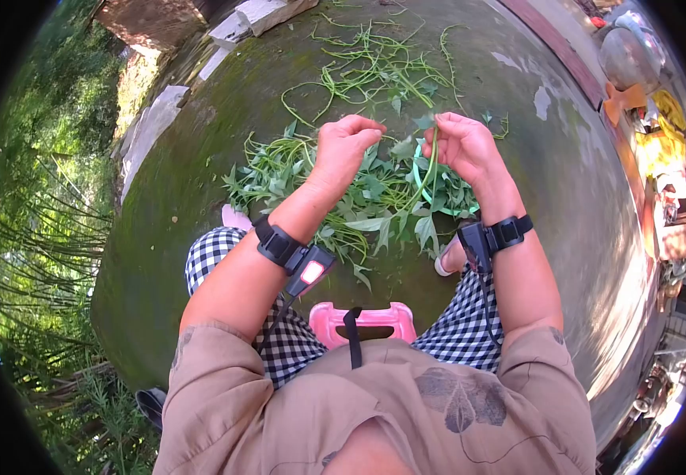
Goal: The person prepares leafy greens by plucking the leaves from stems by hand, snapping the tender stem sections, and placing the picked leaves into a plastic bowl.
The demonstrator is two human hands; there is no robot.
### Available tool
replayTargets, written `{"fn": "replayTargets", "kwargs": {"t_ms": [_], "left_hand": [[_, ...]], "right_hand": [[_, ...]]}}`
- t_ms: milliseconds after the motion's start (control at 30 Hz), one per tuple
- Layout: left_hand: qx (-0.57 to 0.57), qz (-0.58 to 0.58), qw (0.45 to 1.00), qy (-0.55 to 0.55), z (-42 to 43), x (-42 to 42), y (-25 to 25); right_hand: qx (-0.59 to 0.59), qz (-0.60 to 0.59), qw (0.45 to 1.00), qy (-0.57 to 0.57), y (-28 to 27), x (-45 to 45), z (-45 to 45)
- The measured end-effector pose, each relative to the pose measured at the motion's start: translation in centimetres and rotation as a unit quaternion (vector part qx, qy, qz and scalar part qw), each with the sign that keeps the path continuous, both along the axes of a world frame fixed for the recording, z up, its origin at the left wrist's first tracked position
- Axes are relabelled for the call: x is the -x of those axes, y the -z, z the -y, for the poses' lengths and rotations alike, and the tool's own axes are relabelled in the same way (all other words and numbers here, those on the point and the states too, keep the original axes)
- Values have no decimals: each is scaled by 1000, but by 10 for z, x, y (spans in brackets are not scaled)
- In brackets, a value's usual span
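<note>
Over a heap of leafy green vines (pixel 279 162), both my hands are raised a short way apart. My right hand (pixel 469 148) pinches a green leafy stem (pixel 431 162), whose leaves hang down towards the heap. My left hand (pixel 344 149) is closed, thumb and fingertips pressed together; what they hold, if anything, is too small to make out. Beneath my right hand stands a light green basket (pixel 419 176) with loose leaves in it, its rim partly covered by foliage. Beyond my hands lies a tangle of bare green stems (pixel 378 63) on the ground.
I sit low, a pink stool (pixel 361 321) between my checked trouser legs. Mossy concrete (pixel 176 293) surrounds the heap. Stone blocks (pixel 153 119) and bushes (pixel 50 206) border the left. At the far right are a yellow bag (pixel 659 146) and assorted clutter.
</note>
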State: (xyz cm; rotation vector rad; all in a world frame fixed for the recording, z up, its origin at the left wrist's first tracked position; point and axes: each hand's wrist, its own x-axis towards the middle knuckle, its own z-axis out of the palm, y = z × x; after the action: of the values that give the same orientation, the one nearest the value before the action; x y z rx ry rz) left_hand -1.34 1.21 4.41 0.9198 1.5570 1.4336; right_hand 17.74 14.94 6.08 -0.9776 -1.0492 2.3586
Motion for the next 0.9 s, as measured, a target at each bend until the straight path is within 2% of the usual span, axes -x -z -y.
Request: {"fn": "replayTargets", "kwargs": {"t_ms": [67,167,200,300,400,500,567,667,900], "left_hand": [[-23,-44,998,36,1,-1,8],[62,2,994,92,2,-6,3],[69,71,991,92,3,-9,4],[87,112,985,100,4,-8,6],[113,114,984,75,2,-3,5],[113,177,977,43,3,-4,0],[117,166,978,47,3,-5,0],[115,162,978,62,4,-7,3],[116,231,963,75,5,-7,3]], "right_hand": [[-40,14,999,-25,4,4,7],[-83,37,995,-45,3,12,20],[-91,45,994,-47,3,16,24],[-124,71,987,-71,0,19,30],[-166,86,978,-88,0,20,28],[-232,135,960,-76,-6,19,29],[-266,166,947,-75,1,14,22],[-257,177,949,-32,-1,15,23],[-253,130,954,-95,-1,14,29]]}}
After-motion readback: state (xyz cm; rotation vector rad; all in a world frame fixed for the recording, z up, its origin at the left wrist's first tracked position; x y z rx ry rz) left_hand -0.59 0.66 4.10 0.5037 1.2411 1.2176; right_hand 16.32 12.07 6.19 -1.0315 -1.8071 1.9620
